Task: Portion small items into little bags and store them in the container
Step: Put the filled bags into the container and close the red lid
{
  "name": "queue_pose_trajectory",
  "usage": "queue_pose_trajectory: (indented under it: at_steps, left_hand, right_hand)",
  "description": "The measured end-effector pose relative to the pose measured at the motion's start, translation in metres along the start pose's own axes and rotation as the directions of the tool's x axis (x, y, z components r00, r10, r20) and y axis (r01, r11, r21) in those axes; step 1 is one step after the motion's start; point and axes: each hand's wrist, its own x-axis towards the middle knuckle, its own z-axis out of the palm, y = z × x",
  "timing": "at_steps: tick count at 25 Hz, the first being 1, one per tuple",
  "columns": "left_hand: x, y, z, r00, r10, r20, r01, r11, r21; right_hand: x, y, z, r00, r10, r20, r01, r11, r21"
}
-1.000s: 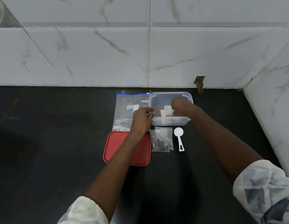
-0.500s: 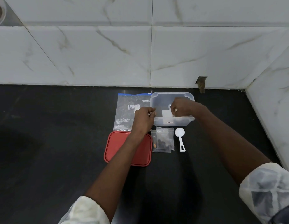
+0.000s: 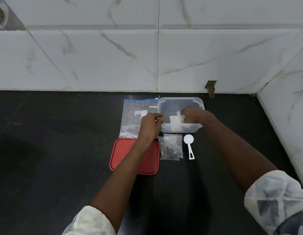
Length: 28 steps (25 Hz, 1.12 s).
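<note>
A clear plastic container (image 3: 179, 102) stands on the black counter near the wall. My right hand (image 3: 194, 115) is inside it, fingers closed on a small clear bag (image 3: 175, 119) with a white label. My left hand (image 3: 151, 123) grips the container's left rim. In front of the container lie little filled bags (image 3: 171, 147) with dark items, and a white scoop (image 3: 189, 145) lies to their right. A large zip bag (image 3: 133, 116) of dark items lies flat to the left. The red lid (image 3: 130, 156) lies below it, partly under my left forearm.
White marble tiled walls (image 3: 157, 56) rise at the back and on the right, meeting at a corner. A chipped hole (image 3: 211, 87) shows at the wall's base. The black counter (image 3: 54, 150) stretches wide to the left and front.
My right hand has shifted slightly within the container with the small bag. My left hand stays at the rim.
</note>
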Motion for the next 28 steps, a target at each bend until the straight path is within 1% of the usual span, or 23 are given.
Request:
queue_pose_trajectory:
  at_steps: [1, 2, 4, 5, 6, 7, 9, 11, 13, 16, 18, 19, 22, 25, 27, 28]
  left_hand:
    - [0.000, 0.000, 0.000, 1.000, -0.004, 0.003, 0.004, 1.000, -0.005]
    - [0.000, 0.001, 0.000, 1.000, -0.005, 0.006, 0.005, 1.000, -0.009]
    - [0.000, 0.000, 0.000, 1.000, -0.013, 0.007, 0.013, 1.000, -0.027]
    - [-0.001, -0.001, 0.000, 1.000, -0.016, 0.005, 0.017, 0.999, -0.039]
    - [-0.001, -0.001, 0.001, 1.000, -0.018, 0.003, 0.019, 0.999, -0.046]
    - [-0.001, -0.002, 0.001, 1.000, -0.020, 0.001, 0.020, 0.999, -0.047]
    - [-0.001, -0.002, 0.001, 1.000, -0.016, -0.004, 0.016, 0.999, -0.041]
    - [-0.001, -0.001, 0.001, 1.000, -0.013, -0.005, 0.013, 0.999, -0.040]
    - [-0.001, 0.001, 0.000, 1.000, -0.010, -0.004, 0.010, 0.999, -0.037]
    - [-0.001, 0.001, 0.000, 1.000, -0.011, -0.009, 0.011, 1.000, -0.029]
    - [-0.002, 0.001, 0.000, 1.000, -0.011, -0.010, 0.011, 1.000, -0.022]
    - [-0.001, 0.001, 0.000, 1.000, -0.012, -0.011, 0.012, 1.000, -0.018]
    - [0.000, 0.000, 0.001, 1.000, -0.025, -0.011, 0.025, 0.999, -0.023]
    - [-0.001, 0.000, 0.002, 1.000, -0.016, -0.018, 0.015, 1.000, -0.019]
    - [-0.001, 0.001, 0.001, 1.000, -0.012, -0.019, 0.012, 1.000, -0.015]
    - [-0.001, 0.001, 0.001, 1.000, -0.014, -0.017, 0.014, 1.000, -0.014]
  right_hand:
    - [-0.002, 0.000, -0.004, 0.999, 0.022, -0.031, -0.021, 0.999, 0.036]
    - [-0.007, -0.002, -0.011, 0.992, 0.069, -0.106, -0.056, 0.992, 0.117]
    - [-0.028, -0.014, -0.026, 0.942, 0.168, -0.290, -0.078, 0.951, 0.298]
    - [-0.045, -0.023, -0.028, 0.910, 0.226, -0.347, -0.068, 0.909, 0.412]
    - [-0.063, -0.034, -0.024, 0.889, 0.287, -0.357, -0.070, 0.856, 0.513]
    - [-0.081, -0.045, -0.014, 0.884, 0.336, -0.324, -0.103, 0.817, 0.568]
    - [-0.109, -0.070, 0.018, 0.894, 0.393, -0.215, -0.227, 0.811, 0.539]
    - [-0.121, -0.096, 0.050, 0.879, 0.455, -0.146, -0.322, 0.790, 0.522]
    - [-0.121, -0.115, 0.070, 0.850, 0.508, -0.138, -0.366, 0.759, 0.538]
    - [-0.115, -0.127, 0.082, 0.785, 0.597, -0.164, -0.434, 0.720, 0.542]
    - [-0.112, -0.129, 0.084, 0.757, 0.638, -0.143, -0.457, 0.673, 0.582]
    - [-0.111, -0.130, 0.084, 0.747, 0.646, -0.157, -0.456, 0.669, 0.587]
    - [-0.111, -0.137, 0.087, 0.749, 0.636, -0.187, -0.467, 0.707, 0.531]
    - [-0.106, -0.141, 0.094, 0.729, 0.645, -0.229, -0.485, 0.722, 0.493]
    - [-0.106, -0.141, 0.092, 0.732, 0.653, -0.194, -0.481, 0.697, 0.531]
    - [-0.107, -0.140, 0.091, 0.733, 0.659, -0.171, -0.464, 0.668, 0.582]
